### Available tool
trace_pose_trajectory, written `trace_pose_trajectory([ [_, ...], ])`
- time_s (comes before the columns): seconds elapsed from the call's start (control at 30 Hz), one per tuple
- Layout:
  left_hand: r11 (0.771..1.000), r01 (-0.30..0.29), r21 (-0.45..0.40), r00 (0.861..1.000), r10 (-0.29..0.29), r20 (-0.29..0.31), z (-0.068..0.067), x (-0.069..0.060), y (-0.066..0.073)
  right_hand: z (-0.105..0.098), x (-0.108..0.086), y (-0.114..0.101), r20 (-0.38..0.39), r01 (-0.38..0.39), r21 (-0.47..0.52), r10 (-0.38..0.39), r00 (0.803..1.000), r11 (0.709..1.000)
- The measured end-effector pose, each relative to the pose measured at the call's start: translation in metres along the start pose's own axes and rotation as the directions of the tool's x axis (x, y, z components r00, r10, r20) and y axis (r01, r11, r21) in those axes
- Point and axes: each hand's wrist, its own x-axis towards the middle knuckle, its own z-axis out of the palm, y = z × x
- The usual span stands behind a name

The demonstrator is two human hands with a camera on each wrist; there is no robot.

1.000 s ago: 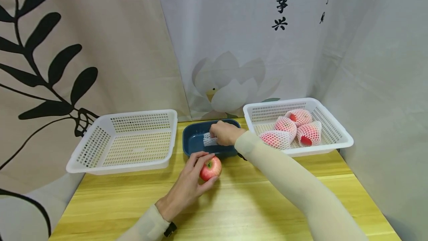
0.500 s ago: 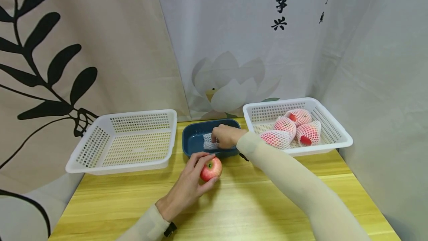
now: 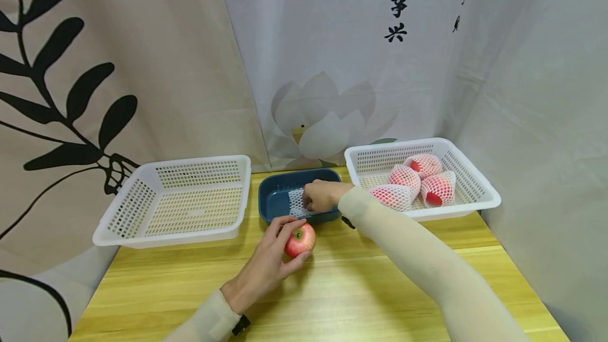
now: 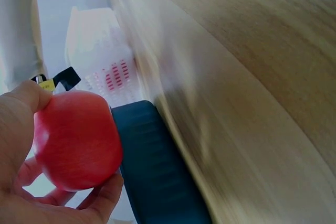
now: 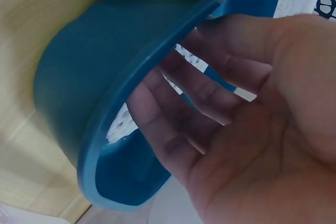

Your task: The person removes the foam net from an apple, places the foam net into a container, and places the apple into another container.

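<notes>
A bare red apple (image 3: 300, 240) is held by my left hand (image 3: 266, 257), fingers over its far side and thumb at its near side, just in front of the dark blue basin (image 3: 275, 199). The left wrist view shows the same apple (image 4: 79, 140) in the fingers. My right hand (image 3: 325, 195) reaches down into the basin over a white foam net (image 3: 296, 203), which lies flat on the bottom. In the right wrist view, the right hand's fingers (image 5: 173, 98) hang loosely bent inside the rim, covering part of the net (image 5: 122, 125).
On the right stands a white basket (image 3: 480, 189) with several fruits in foam nets (image 3: 439, 189). Another white basket (image 3: 199, 210) stands left of the basin. All stand on a wooden table (image 3: 361, 289) before a cloth backdrop (image 3: 323, 41).
My right hand has shifted slightly right within the basin, and more of the net now shows, spread flatter. The left hand and apple have stayed in place.
</notes>
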Motion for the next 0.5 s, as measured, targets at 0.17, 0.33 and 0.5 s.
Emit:
trace_pose_trajectory([
  [0.17,1.000,0.013,-0.003,1.000,-0.013,0.008,-0.001,0.000,0.001,-0.001,-0.002,-0.001,-0.025,0.013,-0.004,-0.013,1.000,1.000],
  [0.33,0.999,0.033,-0.002,0.999,-0.033,0.019,-0.003,0.000,0.001,0.003,0.005,0.007,-0.066,0.032,0.017,-0.031,0.997,0.999],
  [0.5,1.000,0.031,0.002,0.999,-0.031,0.010,-0.005,0.000,0.001,-0.005,-0.010,-0.003,-0.108,0.061,0.034,-0.057,0.993,0.998],
])
